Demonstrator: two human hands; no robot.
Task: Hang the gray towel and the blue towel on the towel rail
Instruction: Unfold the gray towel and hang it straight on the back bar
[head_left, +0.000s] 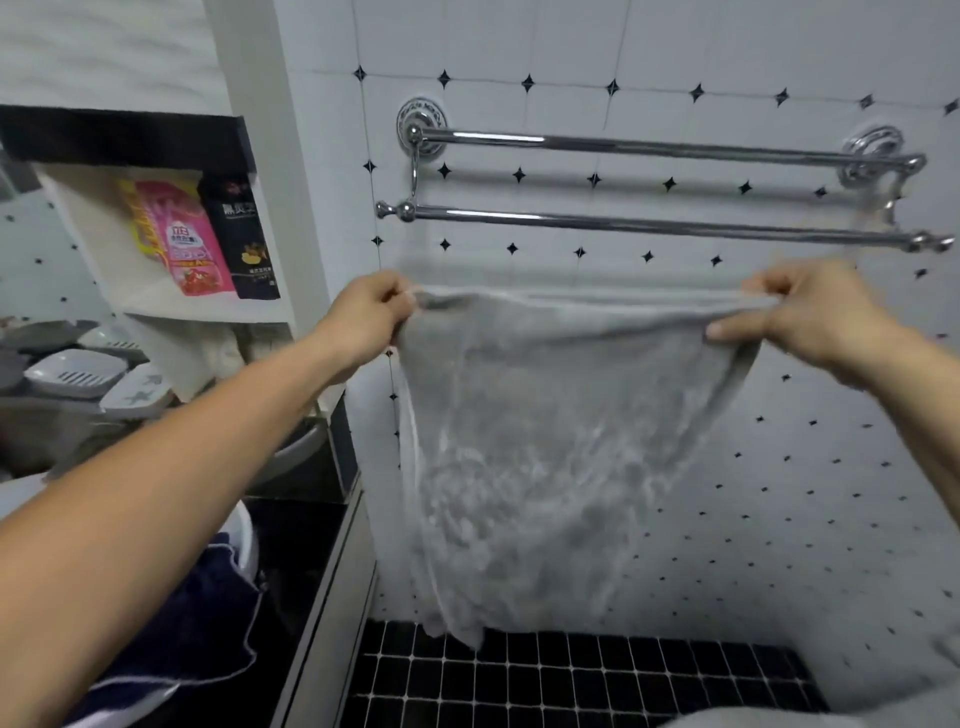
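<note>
The gray towel (545, 441) hung spread between the two hands, below the towel rail (649, 226) and not touching it, its top edge pulled nearly straight and its body blurred as it draped down toward the black tiled floor (571, 680). The left hand (363, 317) had its fingers curled tight around the towel's left top corner; the right hand (810, 317) pinched the right top corner between thumb and bent fingers. The rail was a double chrome one fixed to the white tiled wall (727, 47), with an upper bar (649, 145) farther back and a lower bar nearer; both bars were bare. The blue towel (197, 623) lay bunched at the near left, under the left forearm, resting on or in a white rounded vessel (248, 535) of which only a rim showed; whether it was a basin or a bucket could not be told. On the left, a white shelf niche (208, 312) held a pink pouch (189, 244) leaning against a black pouch (244, 239), with something yellow behind the pink one. Lower and farther left, a few gray and white soap dishes (78, 374) sat stacked in a cluster. A white pillar (291, 182) stood between the shelf and the rail wall. Nothing lay between the gray towel and the bars.
</note>
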